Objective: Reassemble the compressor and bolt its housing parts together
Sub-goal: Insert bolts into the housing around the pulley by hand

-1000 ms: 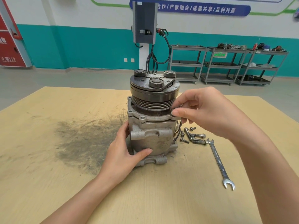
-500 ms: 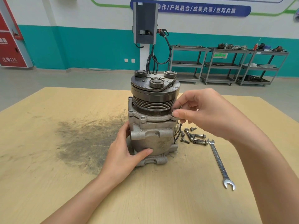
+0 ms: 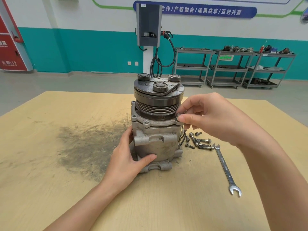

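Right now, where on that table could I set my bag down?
Bare table lies left of the dark smudge, and near, between the forearms. It is crowded right of the compressor: bolts and wrench.

Compressor (image 3: pixel 156 130): 1, upright on the bench (image 3: pixel 50 197).
Round bosses on the clutch plate (image 3: pixel 160 86): 3.
Loose bolts (image 3: pixel 199 141): about 7 in one cluster right of the compressor; overlap makes the exact count uncertain.
Bolt held at the flange (image 3: pixel 178 115): 1, only its head visible.
Open-end wrench (image 3: pixel 225 169): 1.
Hands: 2, left hand (image 3: pixel 126 162) and right hand (image 3: pixel 215 119).
Shelf carts by the wall (image 3: pixel 233 67): 3.
Wall-mounted grey unit (image 3: pixel 148 25): 1.
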The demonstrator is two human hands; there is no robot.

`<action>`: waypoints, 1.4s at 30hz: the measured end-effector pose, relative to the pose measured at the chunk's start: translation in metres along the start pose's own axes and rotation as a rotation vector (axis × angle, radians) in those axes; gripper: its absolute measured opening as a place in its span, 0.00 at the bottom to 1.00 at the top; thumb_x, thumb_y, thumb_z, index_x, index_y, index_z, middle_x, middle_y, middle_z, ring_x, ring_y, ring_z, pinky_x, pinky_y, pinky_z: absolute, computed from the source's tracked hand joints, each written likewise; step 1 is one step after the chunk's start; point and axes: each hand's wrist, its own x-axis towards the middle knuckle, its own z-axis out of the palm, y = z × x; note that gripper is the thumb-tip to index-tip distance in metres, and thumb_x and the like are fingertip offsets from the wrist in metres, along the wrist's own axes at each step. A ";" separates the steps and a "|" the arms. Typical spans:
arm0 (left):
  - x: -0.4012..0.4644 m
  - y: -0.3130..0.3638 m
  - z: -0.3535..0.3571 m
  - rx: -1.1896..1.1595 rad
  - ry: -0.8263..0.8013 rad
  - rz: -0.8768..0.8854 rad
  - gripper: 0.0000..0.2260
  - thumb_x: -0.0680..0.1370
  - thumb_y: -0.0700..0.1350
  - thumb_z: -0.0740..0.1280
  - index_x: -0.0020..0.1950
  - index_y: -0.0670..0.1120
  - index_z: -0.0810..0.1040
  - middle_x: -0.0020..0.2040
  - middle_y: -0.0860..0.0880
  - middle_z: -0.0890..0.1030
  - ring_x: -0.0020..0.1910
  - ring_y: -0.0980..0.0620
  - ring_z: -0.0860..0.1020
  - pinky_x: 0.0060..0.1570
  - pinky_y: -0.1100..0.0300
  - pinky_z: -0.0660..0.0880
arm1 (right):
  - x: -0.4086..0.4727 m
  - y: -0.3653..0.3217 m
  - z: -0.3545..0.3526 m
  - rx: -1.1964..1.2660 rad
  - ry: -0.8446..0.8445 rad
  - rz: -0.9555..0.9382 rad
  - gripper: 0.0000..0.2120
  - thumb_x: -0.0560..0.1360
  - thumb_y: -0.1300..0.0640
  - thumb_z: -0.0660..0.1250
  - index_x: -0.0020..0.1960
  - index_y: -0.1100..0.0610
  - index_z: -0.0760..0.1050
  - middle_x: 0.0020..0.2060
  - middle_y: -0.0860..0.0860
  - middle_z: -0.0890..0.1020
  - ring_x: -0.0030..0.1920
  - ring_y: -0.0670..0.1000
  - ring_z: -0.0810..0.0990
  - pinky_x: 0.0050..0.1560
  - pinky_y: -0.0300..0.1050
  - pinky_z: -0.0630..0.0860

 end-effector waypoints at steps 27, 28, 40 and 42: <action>0.000 0.001 0.000 -0.031 0.009 0.001 0.40 0.65 0.53 0.79 0.65 0.66 0.55 0.54 0.77 0.64 0.52 0.88 0.59 0.48 0.87 0.58 | 0.002 0.000 0.003 -0.041 0.072 0.052 0.12 0.67 0.42 0.74 0.40 0.48 0.78 0.31 0.45 0.83 0.33 0.44 0.81 0.38 0.48 0.80; 0.000 0.001 0.000 -0.026 0.007 -0.001 0.40 0.65 0.53 0.79 0.66 0.65 0.55 0.54 0.77 0.63 0.51 0.88 0.59 0.47 0.87 0.58 | 0.002 0.000 0.001 -0.014 0.046 0.053 0.10 0.67 0.43 0.74 0.41 0.48 0.79 0.31 0.44 0.83 0.33 0.45 0.81 0.40 0.49 0.81; 0.000 0.000 0.001 -0.026 0.014 0.001 0.40 0.65 0.52 0.79 0.65 0.65 0.55 0.54 0.77 0.65 0.52 0.87 0.61 0.48 0.86 0.59 | 0.004 0.002 0.014 -0.049 0.178 0.029 0.16 0.68 0.45 0.76 0.33 0.53 0.72 0.28 0.43 0.80 0.26 0.40 0.73 0.26 0.33 0.68; -0.001 0.000 0.001 -0.032 0.011 0.002 0.40 0.65 0.52 0.79 0.66 0.64 0.56 0.55 0.76 0.65 0.53 0.87 0.61 0.48 0.86 0.59 | 0.003 0.000 0.013 -0.075 0.182 0.023 0.15 0.66 0.44 0.76 0.34 0.52 0.74 0.29 0.42 0.81 0.29 0.41 0.76 0.28 0.35 0.71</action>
